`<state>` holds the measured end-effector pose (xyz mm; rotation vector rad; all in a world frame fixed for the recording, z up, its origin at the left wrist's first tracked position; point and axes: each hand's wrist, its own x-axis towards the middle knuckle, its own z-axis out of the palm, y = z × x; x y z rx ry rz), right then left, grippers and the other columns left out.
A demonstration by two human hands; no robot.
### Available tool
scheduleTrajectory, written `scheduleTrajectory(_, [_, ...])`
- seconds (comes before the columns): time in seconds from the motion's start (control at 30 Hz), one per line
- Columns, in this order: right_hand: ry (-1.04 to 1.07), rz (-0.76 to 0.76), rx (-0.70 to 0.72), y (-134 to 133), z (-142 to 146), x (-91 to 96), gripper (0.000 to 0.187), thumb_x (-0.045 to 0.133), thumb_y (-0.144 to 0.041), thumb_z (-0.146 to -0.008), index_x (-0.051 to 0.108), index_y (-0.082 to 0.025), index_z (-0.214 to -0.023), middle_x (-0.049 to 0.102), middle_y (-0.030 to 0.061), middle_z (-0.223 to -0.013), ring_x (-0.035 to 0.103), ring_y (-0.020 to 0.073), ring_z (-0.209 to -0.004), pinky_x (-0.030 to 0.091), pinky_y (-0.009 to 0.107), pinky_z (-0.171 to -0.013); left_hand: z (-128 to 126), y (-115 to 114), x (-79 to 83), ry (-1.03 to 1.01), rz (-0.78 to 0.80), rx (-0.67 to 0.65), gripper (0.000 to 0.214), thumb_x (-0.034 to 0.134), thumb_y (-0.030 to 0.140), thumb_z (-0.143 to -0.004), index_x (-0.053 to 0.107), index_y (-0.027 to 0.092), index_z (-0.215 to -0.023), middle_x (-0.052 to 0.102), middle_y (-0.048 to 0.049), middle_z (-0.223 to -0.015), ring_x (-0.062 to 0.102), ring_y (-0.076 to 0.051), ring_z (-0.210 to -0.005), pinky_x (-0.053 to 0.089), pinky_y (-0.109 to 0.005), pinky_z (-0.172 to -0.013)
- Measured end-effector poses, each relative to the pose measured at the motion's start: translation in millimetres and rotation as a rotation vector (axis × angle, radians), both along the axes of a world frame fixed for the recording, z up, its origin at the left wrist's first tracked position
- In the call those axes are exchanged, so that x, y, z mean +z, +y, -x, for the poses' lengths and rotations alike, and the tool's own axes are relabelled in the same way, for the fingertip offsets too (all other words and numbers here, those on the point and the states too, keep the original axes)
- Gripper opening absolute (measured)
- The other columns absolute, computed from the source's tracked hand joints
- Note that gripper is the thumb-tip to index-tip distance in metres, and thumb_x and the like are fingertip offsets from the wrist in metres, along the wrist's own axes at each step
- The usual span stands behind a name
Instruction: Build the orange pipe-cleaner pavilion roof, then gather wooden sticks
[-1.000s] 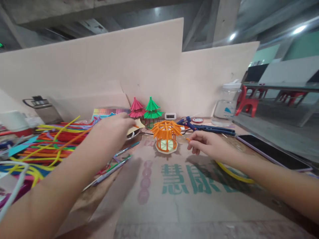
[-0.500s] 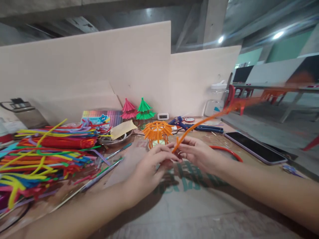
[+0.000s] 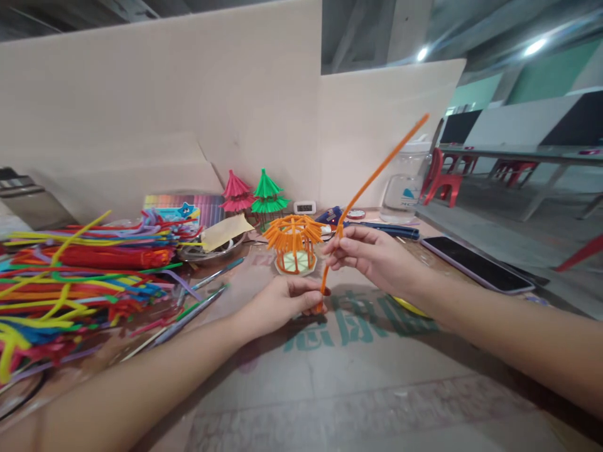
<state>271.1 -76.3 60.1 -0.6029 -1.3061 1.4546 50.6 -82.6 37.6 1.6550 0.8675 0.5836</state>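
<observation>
A long orange pipe cleaner (image 3: 377, 172) rises up and to the right from between my hands. My left hand (image 3: 287, 301) pinches its lower end low over the cardboard sheet (image 3: 358, 370). Just above, my right hand (image 3: 367, 251) is closed round the same pipe cleaner, fingers curled. Right behind my hands stands a small orange pavilion (image 3: 293, 242) made of pipe cleaners on a pale round base. A pink pavilion (image 3: 235, 193) and a green pavilion (image 3: 267, 196) stand further back against the cardboard wall.
A big heap of coloured pipe cleaners (image 3: 80, 270) fills the left. Pens (image 3: 198, 301) lie beside it. At the right are a blue glue gun (image 3: 377, 227), a phone (image 3: 475, 263), a clear water bottle (image 3: 405, 185) and a small clock (image 3: 304, 206). Cardboard walls (image 3: 188, 113) stand behind.
My left hand came back from the pile and joined my right hand on the orange pipe cleaner. The pipe cleaner then swung from nearly level to steeply upward, my right hand rising.
</observation>
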Motion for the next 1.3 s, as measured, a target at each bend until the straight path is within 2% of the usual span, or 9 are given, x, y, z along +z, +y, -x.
scheduleTrajectory(0.1, [-0.03,-0.01,-0.038,2.2,-1.1,-0.7,0.034,0.092,-0.045,-0.075,0.069,-0.021,-0.083,0.079,0.0047,-0.095,0.073,0.0182,-0.08,0.062,0.039,-0.083,0.2,-1.0,-0.7,0.023,-0.002,0.006,0.029,0.079,0.049,-0.081,0.079,0.02,-0.079,0.078,-0.0033,-0.078,0.066,-0.017,-0.07,0.051,-0.028,-0.069])
scheduleTrajectory(0.27, [-0.117,0.049,-0.197,-3.0,4.1,-21.8,0.034,0.089,-0.049,-0.078,0.072,-0.02,-0.083,0.072,0.0021,-0.08,0.068,0.015,-0.068,0.059,0.031,-0.065,-1.8,-2.3,-1.6,-0.014,-0.06,0.178,0.029,0.078,0.047,-0.08,0.077,0.018,-0.081,0.071,-0.0015,-0.071,0.06,-0.014,-0.065,0.049,-0.027,-0.065])
scheduleTrajectory(0.4, [-0.219,0.192,-0.077,-14.3,12.5,-36.2,0.036,0.092,-0.044,-0.075,0.068,-0.018,-0.081,0.075,0.0028,-0.075,0.069,0.0145,-0.062,0.06,0.03,-0.06,-2.7,-2.7,1.1,-0.037,-0.133,0.251,0.029,0.074,0.046,-0.081,0.073,0.018,-0.074,0.068,-0.0009,-0.07,0.058,-0.015,-0.066,0.049,-0.028,-0.067])
scheduleTrajectory(0.57, [-0.236,0.279,-0.027,-18.8,18.4,-40.1,0.033,0.091,-0.038,-0.078,0.064,-0.019,-0.081,0.078,0.0032,-0.074,0.073,0.0144,-0.06,0.061,0.028,-0.059,-1.2,-1.5,-0.5,-0.032,-0.097,0.28,0.028,0.075,0.044,-0.08,0.076,0.017,-0.076,0.071,-0.0026,-0.072,0.06,-0.015,-0.068,0.05,-0.029,-0.069])
scheduleTrajectory(0.7, [-0.297,0.291,0.027,-18.9,20.7,-42.1,0.025,0.086,-0.034,-0.084,0.067,-0.019,-0.081,0.077,0.0017,-0.071,0.072,0.0128,-0.057,0.06,0.025,-0.056,-1.3,-0.3,-3.1,-0.065,-0.061,0.281,0.027,0.077,0.043,-0.079,0.077,0.016,-0.078,0.072,-0.003,-0.073,0.062,-0.015,-0.068,0.053,-0.029,-0.07])
scheduleTrajectory(0.93, [-0.432,0.305,0.003,-20.7,26.4,-32.6,0.02,0.079,-0.022,-0.087,0.064,-0.018,-0.074,0.073,-0.001,-0.063,0.065,0.0095,-0.049,0.054,0.02,-0.047,-3.4,-0.5,-3.8,-0.101,-0.025,0.27,0.029,0.083,0.043,-0.075,0.076,0.017,-0.085,0.072,-0.0015,-0.072,0.064,-0.015,-0.066,0.054,-0.029,-0.067])
scheduleTrajectory(1.07, [-0.484,0.283,0.016,-22.0,26.1,-28.7,0.02,0.079,-0.022,-0.086,0.065,-0.018,-0.073,0.073,0.0,-0.065,0.062,0.0085,-0.048,0.05,0.018,-0.045,-2.5,-0.6,-4.8,-0.114,-0.017,0.225,0.03,0.084,0.043,-0.075,0.075,0.016,-0.086,0.072,-0.0011,-0.072,0.063,-0.014,-0.065,0.053,-0.027,-0.067])
scheduleTrajectory(1.17, [-0.508,0.212,0.033,-22.9,23.5,-30.8,0.017,0.075,-0.028,-0.089,0.068,-0.018,-0.078,0.075,0.002,-0.073,0.062,0.0087,-0.05,0.052,0.02,-0.046,-1.3,0.1,-4.5,-0.108,-0.078,0.2,0.027,0.08,0.043,-0.08,0.075,0.016,-0.081,0.072,-0.0014,-0.073,0.063,-0.014,-0.068,0.051,-0.027,-0.069])
scheduleTrajectory(1.3, [-0.469,0.035,-0.14,-23.0,20.0,-37.2,0.023,0.074,-0.04,-0.089,0.065,-0.021,-0.098,0.072,0.0005,-0.084,0.061,0.0105,-0.054,0.051,0.023,-0.047,-0.7,0.8,-4.3,-0.092,-0.149,0.255,0.024,0.076,0.041,-0.083,0.078,0.016,-0.083,0.076,-0.0026,-0.08,0.065,-0.015,-0.073,0.05,-0.026,-0.07])
